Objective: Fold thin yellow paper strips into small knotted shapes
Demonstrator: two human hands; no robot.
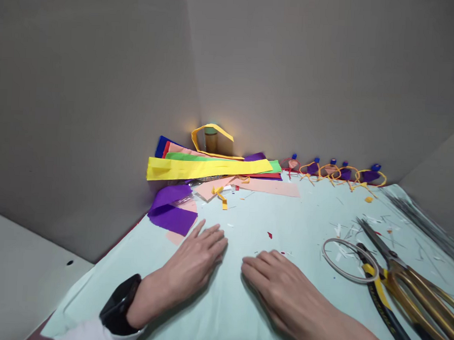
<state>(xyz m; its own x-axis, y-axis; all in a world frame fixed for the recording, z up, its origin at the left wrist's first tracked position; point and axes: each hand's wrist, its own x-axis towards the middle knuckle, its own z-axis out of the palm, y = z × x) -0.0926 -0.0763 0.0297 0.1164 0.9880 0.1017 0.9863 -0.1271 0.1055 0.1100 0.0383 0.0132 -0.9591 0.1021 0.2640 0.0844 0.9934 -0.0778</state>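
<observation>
My left hand (197, 257) lies palm down on the pale cloth-covered table, its fingers stretched out and slightly apart. Just beyond its fingertips is a folded purple strip (173, 215) over pink pieces. My right hand (282, 282) also rests palm down, fingers lying forward and a little bent, with nothing visible in it. A small red scrap (269, 235) lies just past its fingers. To its right are a whitish wire ring (348, 279), pliers with black and yellow handles (382, 305) and large scissors with gold-coloured handles (407, 286).
Against the back corner is a pile of coloured strips, a yellow strip (208, 169) on top, with a small cylindrical container (211, 138) behind. Several little looped figures (331, 169) lean along the back wall. Thin grey wires (429, 224) lie at the right edge among scraps.
</observation>
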